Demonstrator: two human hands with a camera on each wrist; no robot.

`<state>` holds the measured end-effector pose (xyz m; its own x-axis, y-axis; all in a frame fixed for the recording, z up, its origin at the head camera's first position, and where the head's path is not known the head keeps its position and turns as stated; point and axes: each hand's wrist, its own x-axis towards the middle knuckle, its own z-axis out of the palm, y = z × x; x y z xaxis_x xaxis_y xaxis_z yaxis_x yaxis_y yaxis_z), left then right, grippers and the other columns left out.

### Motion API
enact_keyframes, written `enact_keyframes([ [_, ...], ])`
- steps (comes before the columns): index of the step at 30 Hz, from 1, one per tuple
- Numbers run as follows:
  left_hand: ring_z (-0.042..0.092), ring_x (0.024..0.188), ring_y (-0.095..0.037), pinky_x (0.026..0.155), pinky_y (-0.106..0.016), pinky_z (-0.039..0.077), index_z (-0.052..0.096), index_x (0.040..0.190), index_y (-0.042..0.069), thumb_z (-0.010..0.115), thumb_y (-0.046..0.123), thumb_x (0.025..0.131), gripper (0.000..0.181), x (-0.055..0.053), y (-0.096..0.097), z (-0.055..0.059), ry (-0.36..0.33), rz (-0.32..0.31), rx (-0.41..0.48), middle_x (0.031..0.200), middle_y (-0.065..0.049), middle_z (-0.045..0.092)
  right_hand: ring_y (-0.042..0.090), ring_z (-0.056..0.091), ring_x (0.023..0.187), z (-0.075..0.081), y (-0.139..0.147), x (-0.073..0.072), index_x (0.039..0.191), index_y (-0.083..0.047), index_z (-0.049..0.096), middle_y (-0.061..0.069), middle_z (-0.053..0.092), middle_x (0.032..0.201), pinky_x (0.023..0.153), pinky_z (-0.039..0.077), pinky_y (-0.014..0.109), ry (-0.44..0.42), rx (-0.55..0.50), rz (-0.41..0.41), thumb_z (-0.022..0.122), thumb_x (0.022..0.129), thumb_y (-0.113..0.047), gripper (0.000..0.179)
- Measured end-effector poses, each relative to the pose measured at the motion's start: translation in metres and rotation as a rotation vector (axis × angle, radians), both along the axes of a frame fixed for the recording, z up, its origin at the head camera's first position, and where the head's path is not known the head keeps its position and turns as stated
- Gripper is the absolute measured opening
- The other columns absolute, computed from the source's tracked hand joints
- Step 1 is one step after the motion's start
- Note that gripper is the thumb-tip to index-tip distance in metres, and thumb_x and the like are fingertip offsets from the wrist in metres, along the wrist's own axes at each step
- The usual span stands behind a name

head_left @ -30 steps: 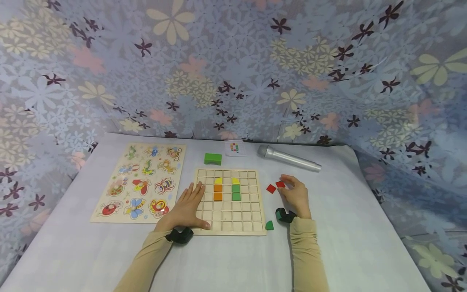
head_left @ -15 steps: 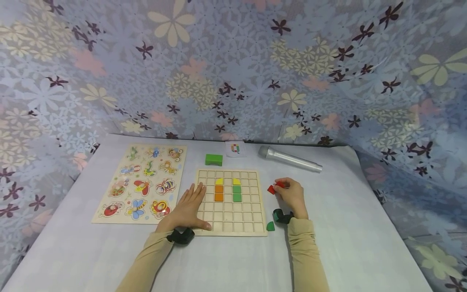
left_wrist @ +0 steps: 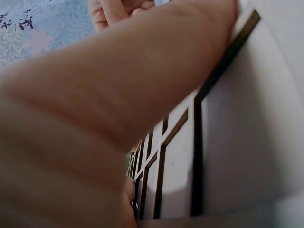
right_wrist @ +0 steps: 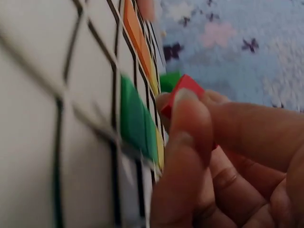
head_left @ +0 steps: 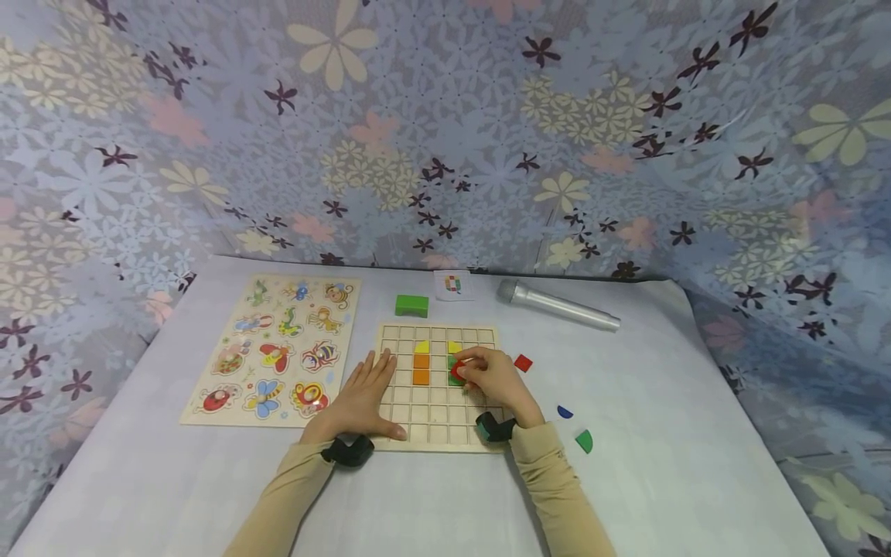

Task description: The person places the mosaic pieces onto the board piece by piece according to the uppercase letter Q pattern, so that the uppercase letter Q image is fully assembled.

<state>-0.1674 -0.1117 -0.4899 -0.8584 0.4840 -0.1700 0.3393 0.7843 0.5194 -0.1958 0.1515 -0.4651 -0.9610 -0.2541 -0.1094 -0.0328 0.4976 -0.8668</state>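
Observation:
My right hand (head_left: 496, 379) pinches a red square tile (right_wrist: 186, 90) between thumb and fingers, over the wooden grid board (head_left: 438, 441). In the head view it overlaps the green tiles (right_wrist: 137, 116) in the board's right column, below a yellow piece (head_left: 454, 346). Two orange tiles (head_left: 421, 369) with a yellow piece (head_left: 422, 346) on top form the left column. Flat on the board's left edge rests my left hand (head_left: 362, 398), fingers spread. Another red square tile (head_left: 524, 363) lies just right of the board.
A blue piece (head_left: 564, 412) and a green quarter-round piece (head_left: 585, 441) lie right of my right wrist. Behind the board are a green block (head_left: 412, 305), a pattern card (head_left: 453, 285) and a silver microphone (head_left: 559, 306). An insect puzzle board (head_left: 274, 348) lies left.
My right hand has picked up a red tile and carried it left over the board. The green quarter-round piece has shifted right, and a blue piece now shows. The left hand stays put.

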Motion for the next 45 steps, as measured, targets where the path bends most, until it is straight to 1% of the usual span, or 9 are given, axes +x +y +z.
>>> enact_keyframes([
  [6, -0.008, 0.150, -0.040, 0.123, -0.054, 0.000, 0.007, 0.154, -0.002, 0.081, 0.056, 0.068, 0.127, 0.000, 0.001, -0.001, -0.001, 0.009, -0.005, 0.163, -0.019, -0.002, 0.008, 0.061, 0.061, -0.004, -0.020, 0.008, 0.109, -0.003, 0.070, 0.010, 0.072, 0.087, 0.057, 0.050, 0.019, 0.039, 0.034, 0.098, 0.066, 0.090, -0.007, 0.020],
  [12, -0.007, 0.150, -0.040, 0.123, -0.054, 0.001, 0.008, 0.154, -0.002, 0.081, 0.056, 0.067, 0.128, 0.000, 0.002, 0.000, 0.002, 0.012, -0.003, 0.163, -0.019, -0.001, 0.008, 0.061, 0.063, -0.006, -0.030, 0.013, 0.106, -0.002, 0.071, 0.010, 0.071, 0.087, 0.058, 0.053, 0.020, 0.073, 0.058, 0.136, 0.064, 0.090, -0.003, 0.017],
  [17, -0.007, 0.150, -0.041, 0.123, -0.055, 0.001, 0.008, 0.154, -0.002, 0.081, 0.055, 0.068, 0.127, 0.000, 0.001, 0.000, 0.009, 0.007, -0.003, 0.163, -0.020, -0.001, 0.007, 0.059, 0.067, -0.008, -0.032, 0.015, 0.101, -0.005, 0.074, 0.008, 0.073, 0.095, 0.061, 0.050, 0.019, 0.135, 0.123, 0.139, 0.067, 0.089, -0.006, 0.014],
  [22, -0.007, 0.150, -0.041, 0.122, -0.056, 0.001, 0.008, 0.154, -0.003, 0.081, 0.054, 0.068, 0.126, 0.001, 0.001, -0.001, 0.008, 0.001, 0.003, 0.163, -0.020, 0.000, 0.007, 0.056, 0.074, -0.010, -0.035, 0.015, 0.096, -0.009, 0.075, 0.005, 0.073, 0.100, 0.068, 0.048, 0.020, 0.148, 0.164, 0.136, 0.068, 0.088, -0.008, 0.011],
  [32, -0.007, 0.150, -0.042, 0.122, -0.056, 0.001, 0.008, 0.154, -0.003, 0.082, 0.054, 0.067, 0.127, 0.002, 0.000, 0.000, 0.009, 0.002, 0.001, 0.163, -0.021, 0.000, 0.008, 0.057, 0.066, -0.007, -0.030, 0.013, 0.107, -0.010, 0.072, 0.003, 0.071, 0.085, 0.058, 0.045, 0.019, 0.108, 0.136, 0.139, 0.068, 0.090, -0.015, 0.018],
  [36, -0.008, 0.150, -0.042, 0.122, -0.056, 0.000, 0.007, 0.154, -0.003, 0.081, 0.054, 0.068, 0.127, 0.001, -0.001, 0.001, 0.008, -0.003, 0.003, 0.163, -0.020, -0.001, 0.013, 0.063, 0.065, 0.000, -0.008, 0.005, 0.112, -0.006, 0.070, 0.010, 0.072, 0.089, 0.055, 0.047, 0.021, 0.104, 0.079, 0.064, 0.065, 0.092, -0.015, 0.022],
  [39, -0.007, 0.149, -0.042, 0.122, -0.056, 0.001, 0.007, 0.154, -0.003, 0.082, 0.054, 0.067, 0.128, 0.001, -0.001, 0.002, 0.012, -0.005, 0.012, 0.163, -0.021, -0.001, 0.019, 0.068, 0.074, 0.003, 0.020, -0.002, 0.116, -0.004, 0.068, 0.016, 0.071, 0.104, 0.059, 0.051, 0.022, 0.121, 0.058, -0.065, 0.064, 0.092, -0.013, 0.026],
  [43, -0.008, 0.150, -0.042, 0.122, -0.056, 0.001, 0.007, 0.154, -0.002, 0.082, 0.055, 0.066, 0.129, 0.000, -0.001, 0.001, 0.008, -0.003, 0.015, 0.163, -0.020, -0.001, 0.027, 0.069, 0.088, 0.002, 0.062, -0.008, 0.124, -0.005, 0.063, 0.020, 0.065, 0.120, 0.063, 0.051, 0.022, 0.086, 0.117, -0.237, 0.064, 0.092, -0.015, 0.033],
  [45, -0.008, 0.150, -0.042, 0.122, -0.056, 0.001, 0.007, 0.154, -0.003, 0.082, 0.055, 0.066, 0.129, 0.000, -0.001, 0.002, 0.010, -0.004, 0.018, 0.163, -0.020, -0.001, 0.030, 0.066, 0.098, 0.000, 0.079, -0.010, 0.128, -0.004, 0.060, 0.021, 0.063, 0.124, 0.069, 0.051, 0.025, 0.055, 0.181, -0.280, 0.065, 0.091, -0.017, 0.040],
])
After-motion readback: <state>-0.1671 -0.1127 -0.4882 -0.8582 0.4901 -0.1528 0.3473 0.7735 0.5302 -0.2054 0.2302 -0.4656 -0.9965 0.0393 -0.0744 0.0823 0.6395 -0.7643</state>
